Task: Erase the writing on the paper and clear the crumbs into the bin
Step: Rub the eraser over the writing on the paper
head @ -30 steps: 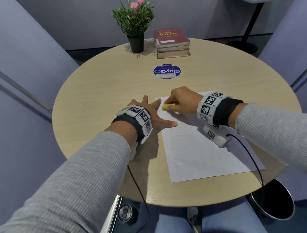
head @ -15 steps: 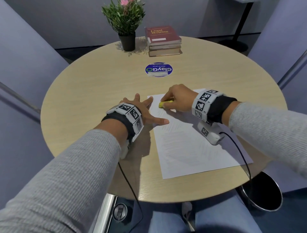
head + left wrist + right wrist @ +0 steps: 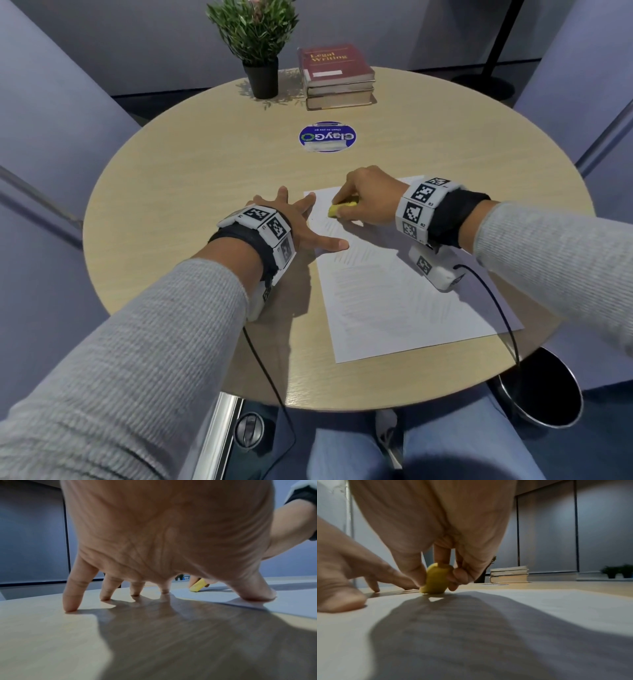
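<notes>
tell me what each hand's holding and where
Right hand pinches the yellow eraser by its upper sides. Left hand holds nothing, pressing the paper flat.

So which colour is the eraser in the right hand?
Yellow. The eraser shows best in the right wrist view.

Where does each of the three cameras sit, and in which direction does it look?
Head: on the head, looking down at table, paper, both arms.
Left wrist: under the wrist, looking along the spread left hand pressing table and paper.
Right wrist: under the wrist, looking along the right hand holding the eraser.
All three share eraser and paper.
</notes>
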Available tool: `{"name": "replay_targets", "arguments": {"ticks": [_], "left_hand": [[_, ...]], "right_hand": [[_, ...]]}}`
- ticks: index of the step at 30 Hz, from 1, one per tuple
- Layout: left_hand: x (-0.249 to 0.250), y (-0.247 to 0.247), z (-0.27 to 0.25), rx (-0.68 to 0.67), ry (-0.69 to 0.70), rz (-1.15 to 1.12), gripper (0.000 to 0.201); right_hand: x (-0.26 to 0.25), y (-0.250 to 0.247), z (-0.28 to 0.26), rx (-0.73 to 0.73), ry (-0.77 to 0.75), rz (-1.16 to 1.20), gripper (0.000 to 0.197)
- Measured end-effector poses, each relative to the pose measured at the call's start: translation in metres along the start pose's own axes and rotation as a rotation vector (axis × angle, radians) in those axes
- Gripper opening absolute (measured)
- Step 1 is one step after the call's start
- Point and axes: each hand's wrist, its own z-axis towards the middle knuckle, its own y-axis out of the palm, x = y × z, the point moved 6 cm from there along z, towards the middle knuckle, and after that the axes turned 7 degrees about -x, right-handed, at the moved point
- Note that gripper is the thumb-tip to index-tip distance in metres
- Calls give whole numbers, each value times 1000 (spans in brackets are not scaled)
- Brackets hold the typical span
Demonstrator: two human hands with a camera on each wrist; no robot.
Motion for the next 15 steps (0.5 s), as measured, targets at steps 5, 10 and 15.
{"name": "replay_targets", "arguments": {"ticks": [5, 10, 15], "left_hand": [[0, 0, 0, -4, 0, -3, 124], [1, 0, -2, 6, -3, 2, 123], [0, 1, 0, -10, 1, -13, 123]], "right_hand": [[3, -4, 3, 74, 14, -67, 31], [0, 0, 3, 25, -12, -65, 33], [-12, 7, -1, -39, -87, -98, 33]]}}
